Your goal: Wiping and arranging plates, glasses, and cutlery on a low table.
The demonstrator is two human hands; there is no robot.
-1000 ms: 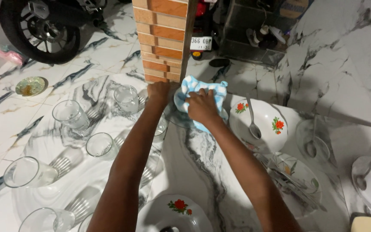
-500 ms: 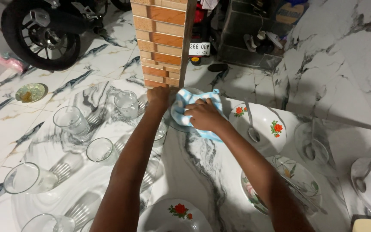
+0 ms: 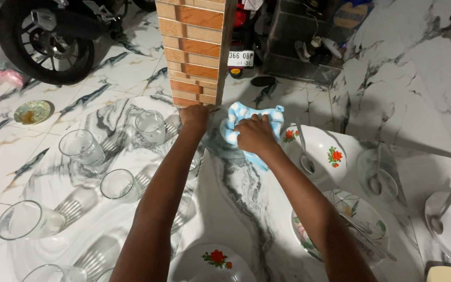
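Pressing the blue checked cloth (image 3: 253,121) with my right hand (image 3: 254,134) onto a clear glass plate (image 3: 221,143) on the counter (image 3: 246,203); my left hand (image 3: 194,116) grips its far rim, keeping it steady.

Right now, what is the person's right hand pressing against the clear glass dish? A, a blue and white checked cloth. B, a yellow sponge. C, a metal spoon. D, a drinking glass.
A: the right hand presses a blue and white checked cloth bunched onto the clear glass dish, while the left hand grips that dish's far edge.
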